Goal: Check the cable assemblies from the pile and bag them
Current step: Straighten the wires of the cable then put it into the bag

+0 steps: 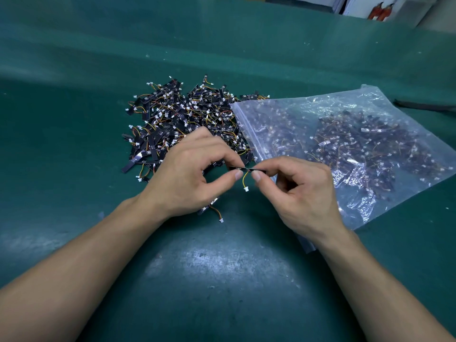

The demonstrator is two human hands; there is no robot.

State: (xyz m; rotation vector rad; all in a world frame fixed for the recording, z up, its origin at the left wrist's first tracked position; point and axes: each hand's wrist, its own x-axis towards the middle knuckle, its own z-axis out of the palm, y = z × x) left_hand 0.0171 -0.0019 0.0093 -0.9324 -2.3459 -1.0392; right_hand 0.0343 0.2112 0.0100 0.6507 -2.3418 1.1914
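A pile of cable assemblies (177, 119), black strips with coloured wires and white plugs, lies on the green mat beyond my hands. A clear zip bag (357, 134) holding many more lies to its right. Between both hands I hold one cable assembly (245, 177) level by its black strip, its yellow wire and white plug hanging down. My left hand (190, 178) pinches the strip's left end, my right hand (296, 191) pinches the right end. Another assembly (214, 211) lies on the mat under my left hand, partly hidden.
The green mat (222, 267) covers the whole bench. A dark cable (424, 106) lies at the right edge behind the bag. White and orange items (380, 11) stand beyond the bench's far right corner.
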